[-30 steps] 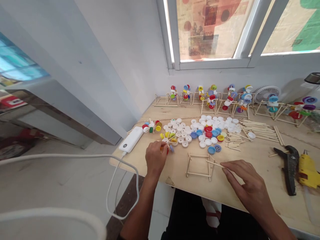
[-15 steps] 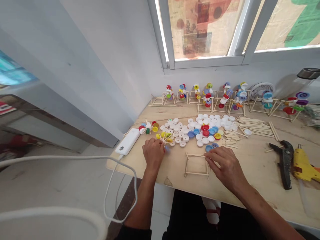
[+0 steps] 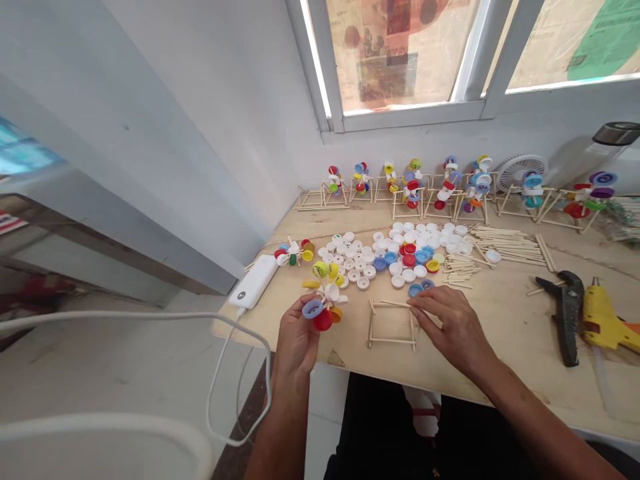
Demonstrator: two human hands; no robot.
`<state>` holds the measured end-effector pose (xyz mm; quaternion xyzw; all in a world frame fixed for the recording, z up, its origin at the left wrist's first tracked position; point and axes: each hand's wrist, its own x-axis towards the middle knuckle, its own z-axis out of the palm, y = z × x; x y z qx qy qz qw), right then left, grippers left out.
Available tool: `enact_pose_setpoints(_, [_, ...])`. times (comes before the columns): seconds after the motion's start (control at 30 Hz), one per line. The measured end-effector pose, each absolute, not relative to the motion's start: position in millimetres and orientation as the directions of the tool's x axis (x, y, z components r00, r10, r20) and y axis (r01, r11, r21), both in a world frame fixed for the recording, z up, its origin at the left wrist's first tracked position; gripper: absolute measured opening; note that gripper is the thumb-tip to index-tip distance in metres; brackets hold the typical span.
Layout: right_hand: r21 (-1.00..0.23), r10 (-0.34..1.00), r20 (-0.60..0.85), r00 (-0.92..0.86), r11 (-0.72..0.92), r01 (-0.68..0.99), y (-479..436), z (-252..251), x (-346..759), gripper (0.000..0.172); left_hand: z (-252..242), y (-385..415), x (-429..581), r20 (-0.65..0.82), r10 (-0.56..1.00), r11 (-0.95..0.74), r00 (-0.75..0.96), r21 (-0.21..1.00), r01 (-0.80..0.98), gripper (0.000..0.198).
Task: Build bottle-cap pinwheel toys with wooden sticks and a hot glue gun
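Note:
My left hand (image 3: 297, 333) is closed on a bottle-cap wheel (image 3: 331, 292), a white hub with sticks and yellow, red, orange and lilac caps around it. It is held up over the table's near left part. My right hand (image 3: 453, 323) pinches the end of a thin wooden stick (image 3: 394, 304) at the far right corner of a square stick frame (image 3: 393, 341). The frame stands on the table in front of me. Whether the pinched stick touches the frame, I cannot tell. Two blue caps (image 3: 415, 290) lie just beyond my right fingertips.
Loose white caps (image 3: 354, 251) spread across the middle, with sticks (image 3: 507, 243) to their right. Another cap wheel (image 3: 294, 252) lies by a white power bank (image 3: 255, 283). Several finished models (image 3: 413, 193) line the wall. Black cutters (image 3: 566, 320) and a yellow glue gun (image 3: 605, 317) lie at right.
My left hand has turned over and lifted the cap wheel, bringing it nearer and showing its red and lilac caps. My right hand stays at the frame's corner with the stick.

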<state>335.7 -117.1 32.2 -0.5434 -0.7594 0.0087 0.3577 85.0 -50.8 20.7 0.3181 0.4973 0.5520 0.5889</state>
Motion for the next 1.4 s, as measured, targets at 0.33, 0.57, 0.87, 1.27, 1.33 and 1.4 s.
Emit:
enact_pose_setpoints(0.33, [-0.438,0.824,0.549,-0.136,0.423,0.793,-113,42,323,0.019,41,-61,105,-0.345,0.937,0.32,0.049,0.797,-0.512,0.027])
enact_pose_setpoints(0.57, [-0.45,0.785,0.607,-0.126,0.47,0.759,-120,68,307,0.016,59,-72,110,-0.316,0.947,0.298,0.052,0.811,-0.504,0.026])
enact_pose_setpoints(0.87, [-0.406,0.769,0.624,-0.138,0.47,0.784,-128,77,304,0.019,58,-83,118,-0.301,0.95,0.307,0.086,0.844,-0.44,0.03])
enact_pose_setpoints(1.27, [-0.359,0.754,0.638,-0.155,0.469,0.807,-135,76,310,0.019,64,-89,126,-0.265,0.959,0.283,0.098,0.89,-0.358,0.029])
enact_pose_setpoints(1.33, [-0.362,0.749,0.645,-0.151,0.474,0.803,-136,76,312,0.018,65,-90,127,-0.259,0.96,0.28,0.107,0.895,-0.347,0.029])
enact_pose_setpoints(1.4, [-0.368,0.747,0.648,-0.15,0.479,0.797,-138,76,314,0.018,64,-90,127,-0.252,0.96,0.279,0.124,0.899,-0.337,0.029])
